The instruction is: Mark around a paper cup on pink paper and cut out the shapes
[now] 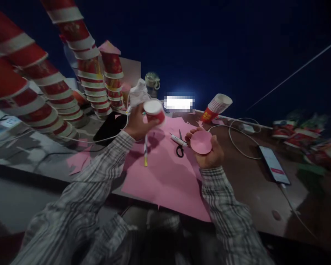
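My left hand [141, 123] is closed around a red and white paper cup [156, 113], raised above the pink paper sheet [165, 176]. In my right hand [213, 156] lies a round pink paper disc [201, 142], gripped at its edge by thumb and fingers. Between the hands, a pair of black-handled scissors [180, 151] and a white marker [178, 140] rest on the sheet. Beneath the left hand there is a thin white pen-like stick with a yellow end [146, 161].
Tall stacks of red paper cups [91, 81] rise at the left. A tilted cup stack [217, 105] stands at the back right. A phone [274, 165] with a cable lies on the right, near blurred potted cups [300, 134]. Pink scraps [78, 161] lie left.
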A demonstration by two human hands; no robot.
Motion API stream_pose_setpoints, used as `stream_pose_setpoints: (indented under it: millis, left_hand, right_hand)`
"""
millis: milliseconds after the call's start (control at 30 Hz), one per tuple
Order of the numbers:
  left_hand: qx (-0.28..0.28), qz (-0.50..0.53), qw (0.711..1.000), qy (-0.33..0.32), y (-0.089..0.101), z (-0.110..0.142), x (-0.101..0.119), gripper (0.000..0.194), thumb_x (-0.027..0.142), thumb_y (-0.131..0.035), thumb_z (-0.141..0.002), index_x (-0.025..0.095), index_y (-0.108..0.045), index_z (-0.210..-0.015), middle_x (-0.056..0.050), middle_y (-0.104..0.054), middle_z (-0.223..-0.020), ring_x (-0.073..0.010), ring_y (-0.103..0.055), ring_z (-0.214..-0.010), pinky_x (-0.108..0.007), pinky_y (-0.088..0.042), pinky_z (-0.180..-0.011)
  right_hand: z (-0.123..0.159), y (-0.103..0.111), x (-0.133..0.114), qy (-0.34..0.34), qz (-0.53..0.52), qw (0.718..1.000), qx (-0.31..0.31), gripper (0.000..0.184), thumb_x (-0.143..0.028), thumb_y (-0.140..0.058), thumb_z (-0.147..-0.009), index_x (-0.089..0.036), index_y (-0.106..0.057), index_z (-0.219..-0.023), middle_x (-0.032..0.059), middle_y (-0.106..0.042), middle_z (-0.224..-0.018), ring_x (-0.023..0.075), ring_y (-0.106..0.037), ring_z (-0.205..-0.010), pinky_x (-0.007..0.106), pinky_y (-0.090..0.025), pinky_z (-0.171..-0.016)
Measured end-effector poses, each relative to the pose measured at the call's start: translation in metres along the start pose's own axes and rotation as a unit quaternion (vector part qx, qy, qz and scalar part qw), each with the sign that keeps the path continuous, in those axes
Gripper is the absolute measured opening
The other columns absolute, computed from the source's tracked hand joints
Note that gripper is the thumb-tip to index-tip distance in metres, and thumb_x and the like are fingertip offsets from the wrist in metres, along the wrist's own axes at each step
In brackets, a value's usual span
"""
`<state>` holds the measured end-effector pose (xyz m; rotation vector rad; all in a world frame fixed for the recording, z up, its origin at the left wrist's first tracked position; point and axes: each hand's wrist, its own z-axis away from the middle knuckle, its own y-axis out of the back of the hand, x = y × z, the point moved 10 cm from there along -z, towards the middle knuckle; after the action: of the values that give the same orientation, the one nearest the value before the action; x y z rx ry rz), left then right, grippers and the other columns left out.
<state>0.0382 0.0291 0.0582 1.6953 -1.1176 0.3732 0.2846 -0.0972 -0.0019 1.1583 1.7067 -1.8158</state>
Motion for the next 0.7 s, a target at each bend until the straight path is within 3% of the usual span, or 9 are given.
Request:
stream_pose_setpoints:
  millis: [100, 200, 333, 467, 600, 700]
  left_hand:
    - [-0.164, 0.076, 0.983, -0.038, -0.043, 0.042, 0.041, 0.069, 0.045, -0.077, -0.076, 0.015, -0.058, -0.135, -0.016, -0.063, -0.138, -0.0357, -0.057, -0.133, -0.05, -0.043, -0.116]
    - [-0.228, 0.127, 0.965, -0.023, -0.067, 0.069, 0.056, 0.068, 0.044, -0.076, -0.073, 0.017, -0.057, -0.132, -0.014, -0.065, -0.135, -0.0346, -0.06, -0.129, -0.049, -0.047, -0.111]
    - [-0.24, 0.198, 0.95, -0.001, -0.081, 0.074, 0.051, 0.072, 0.047, -0.078, -0.071, 0.019, -0.051, -0.131, -0.011, -0.067, -0.127, -0.0301, -0.066, -0.118, -0.042, -0.053, -0.1]
    - [-0.242, 0.196, 0.95, 0.007, -0.092, 0.076, 0.041, 0.075, 0.048, -0.083, -0.064, 0.02, -0.053, -0.126, -0.012, -0.066, -0.126, -0.0303, -0.067, -0.111, -0.043, -0.054, -0.095]
    - [-0.268, 0.176, 0.947, -0.013, -0.103, 0.084, 0.043, 0.071, 0.044, -0.087, -0.062, 0.02, -0.058, -0.123, -0.012, -0.067, -0.122, -0.0295, -0.067, -0.107, -0.044, -0.055, -0.093]
    - [-0.258, 0.158, 0.953, -0.028, -0.105, 0.087, 0.044, 0.067, 0.042, -0.086, -0.066, 0.019, -0.059, -0.123, -0.011, -0.067, -0.12, -0.0289, -0.066, -0.106, -0.046, -0.054, -0.095]
  right_hand:
    - [0.003, 0.005, -0.018, 0.098, 0.1, 0.99, 0.019, 0.043, -0.056, -0.073, -0.084, -0.022, -0.076, -0.11, 0.0061, -0.074, -0.112, 0.0233, -0.075, -0.097, 0.053, -0.059, -0.106]
    - [0.009, -0.003, -0.029, 0.181, 0.211, 0.961, -0.01, 0.039, -0.052, -0.067, -0.09, -0.024, -0.075, -0.117, 0.0074, -0.073, -0.12, 0.0248, -0.074, -0.104, 0.051, -0.059, -0.103]
    - [0.021, -0.026, -0.039, 0.261, 0.372, 0.888, -0.07, 0.046, -0.058, -0.059, -0.095, -0.028, -0.07, -0.128, 0.0095, -0.074, -0.121, 0.0301, -0.071, -0.115, 0.058, -0.053, -0.11]
    - [0.036, -0.052, -0.046, 0.322, 0.484, 0.806, -0.113, 0.049, -0.057, -0.054, -0.098, -0.028, -0.066, -0.135, 0.0109, -0.074, -0.122, 0.0325, -0.065, -0.127, 0.06, -0.048, -0.116]
    - [0.044, -0.069, -0.038, 0.357, 0.548, 0.738, -0.162, 0.052, -0.056, -0.052, -0.1, -0.026, -0.061, -0.142, 0.0132, -0.07, -0.131, 0.0333, -0.062, -0.131, 0.061, -0.05, -0.114]
    - [0.047, -0.074, -0.026, 0.373, 0.595, 0.686, -0.191, 0.056, -0.054, -0.057, -0.098, -0.023, -0.059, -0.144, 0.0168, -0.067, -0.136, 0.0339, -0.063, -0.129, 0.06, -0.054, -0.11]
